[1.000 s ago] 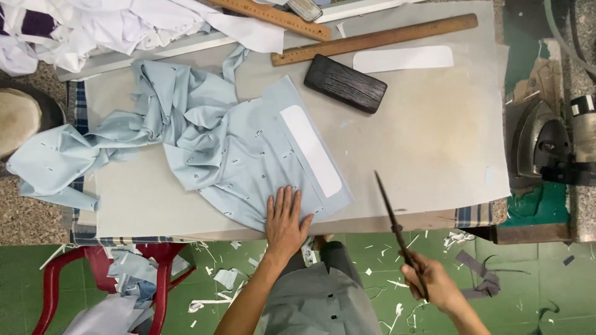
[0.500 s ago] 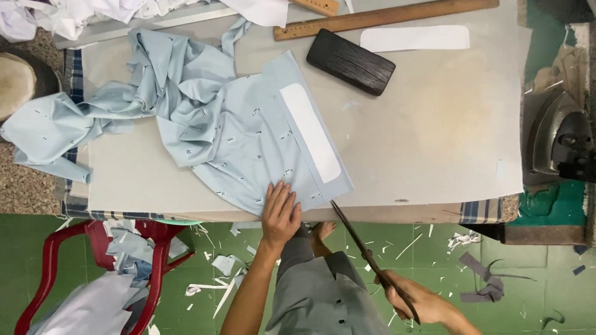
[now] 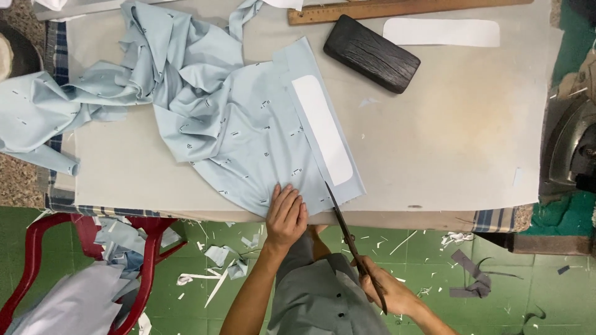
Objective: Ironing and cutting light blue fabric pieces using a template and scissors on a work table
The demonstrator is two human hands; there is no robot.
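Observation:
A pale blue patterned fabric [image 3: 223, 124] lies crumpled across the table, with a flat edge near me carrying a white rounded strip [image 3: 321, 129]. My left hand [image 3: 285, 214] presses flat on the fabric at the table's near edge. My right hand [image 3: 388, 291] grips dark scissors [image 3: 347, 239], whose blades point up-left and meet the fabric's near edge just beside the white strip.
A dark wooden block [image 3: 371, 53], a wooden ruler [image 3: 403, 8] and another white strip [image 3: 441, 32] lie at the far side of the table [image 3: 447, 142]. An iron [image 3: 574, 146] stands at right. A red chair [image 3: 93, 267] with cloth stands below left; scraps litter the green floor.
My right hand has brought the scissors left and up from beside me to the fabric's near edge. My left hand has stayed pressed on the cloth. The view has shifted closer.

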